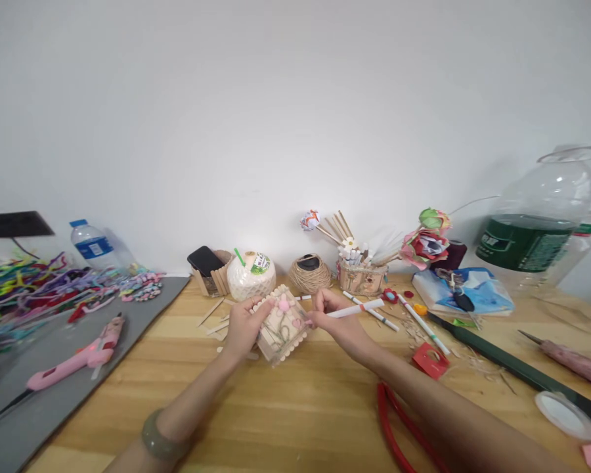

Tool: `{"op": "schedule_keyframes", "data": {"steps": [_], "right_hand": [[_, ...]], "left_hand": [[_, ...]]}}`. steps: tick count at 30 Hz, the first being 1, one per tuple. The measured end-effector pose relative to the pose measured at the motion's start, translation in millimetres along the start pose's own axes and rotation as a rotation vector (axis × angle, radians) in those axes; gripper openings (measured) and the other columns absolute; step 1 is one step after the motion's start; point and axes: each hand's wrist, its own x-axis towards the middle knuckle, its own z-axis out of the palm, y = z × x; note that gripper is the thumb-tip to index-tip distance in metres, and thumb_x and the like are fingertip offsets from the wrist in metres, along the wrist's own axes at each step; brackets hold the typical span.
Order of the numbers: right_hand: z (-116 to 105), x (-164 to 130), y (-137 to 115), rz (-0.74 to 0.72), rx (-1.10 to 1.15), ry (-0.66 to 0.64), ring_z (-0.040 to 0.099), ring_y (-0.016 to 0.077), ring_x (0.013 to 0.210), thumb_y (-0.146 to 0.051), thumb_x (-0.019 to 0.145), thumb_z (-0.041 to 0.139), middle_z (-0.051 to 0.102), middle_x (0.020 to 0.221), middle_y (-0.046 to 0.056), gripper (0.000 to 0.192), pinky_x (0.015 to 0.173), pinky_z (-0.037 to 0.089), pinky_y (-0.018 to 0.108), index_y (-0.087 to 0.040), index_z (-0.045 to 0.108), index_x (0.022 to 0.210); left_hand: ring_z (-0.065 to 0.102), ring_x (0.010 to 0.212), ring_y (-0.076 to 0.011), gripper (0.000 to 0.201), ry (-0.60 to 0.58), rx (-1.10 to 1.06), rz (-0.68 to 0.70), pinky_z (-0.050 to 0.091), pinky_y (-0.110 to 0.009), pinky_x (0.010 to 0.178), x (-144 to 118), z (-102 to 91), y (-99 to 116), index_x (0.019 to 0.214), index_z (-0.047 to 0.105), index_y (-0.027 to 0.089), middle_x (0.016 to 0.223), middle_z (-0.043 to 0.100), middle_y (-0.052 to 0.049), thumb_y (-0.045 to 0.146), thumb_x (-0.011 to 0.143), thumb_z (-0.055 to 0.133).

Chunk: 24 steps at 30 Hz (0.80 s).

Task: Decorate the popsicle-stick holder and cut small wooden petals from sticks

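From the head camera, the fingertips of both hands are partly hidden behind a small popsicle-stick box (282, 325), and its little decorations are too small to make out. The left hand (240, 328) is closed around the box's left side, holding it above the wooden table (295, 407). The right hand (335, 322) pinches its right edge, fingers together. A pink glue gun (79, 358) lies well to the left.

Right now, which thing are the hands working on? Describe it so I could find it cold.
On the wooden table, in front of the white coconut and twine ball, find the small popsicle-stick box. The left hand grips its left side and the right hand its right. Unlike its neighbours, it carries pink decorations.
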Motion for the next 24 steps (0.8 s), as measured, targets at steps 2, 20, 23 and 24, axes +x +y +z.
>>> {"op": "schedule_keyframes", "data": {"steps": [2,20,23,24], "right_hand": [[0.2,-0.9,1.7,-0.006,-0.013,0.000,0.037,0.0107,0.052,-0.020,0.072,0.061,0.036,0.056,-0.009,0.029,0.051,0.029,0.024,-0.022,0.036,0.059],[2.9,-3.8,0.0,0.005,-0.107,0.008,0.035,0.0121,0.054,-0.024,0.075,0.060,0.037,0.057,-0.007,0.028,0.050,0.026,0.024,-0.023,0.037,0.059],[3.1,-3.5,-1.3,0.009,-0.101,0.018,0.036,0.0121,0.054,-0.025,0.076,0.059,0.038,0.057,-0.007,0.028,0.050,0.027,0.024,-0.023,0.037,0.060],[3.2,-3.4,-1.5,0.009,-0.098,0.018,0.036,0.0121,0.054,-0.025,0.076,0.059,0.038,0.057,-0.007,0.028,0.050,0.027,0.024,-0.023,0.037,0.060]], "left_hand": [[0.043,0.046,-0.0110,0.028,0.010,-0.009,-0.011,0.034,-0.022,0.046,-0.2,0.3,0.3,0.053,0.057,0.015,0.045,0.050,0.004,0.035,0.071,0.063],[0.039,0.048,-0.0111,0.031,0.002,-0.006,-0.003,0.031,-0.023,0.048,-1.3,0.1,4.1,0.050,0.054,0.016,0.045,0.044,0.005,0.036,0.071,0.064],[0.040,0.047,-0.0113,0.031,-0.002,-0.002,-0.005,0.031,-0.023,0.048,-1.5,-0.4,3.1,0.051,0.054,0.016,0.045,0.045,0.005,0.037,0.071,0.064],[0.039,0.047,-0.0113,0.031,-0.001,0.000,-0.003,0.031,-0.023,0.048,-1.6,-0.5,2.7,0.051,0.054,0.016,0.045,0.044,0.005,0.038,0.071,0.064]]}}
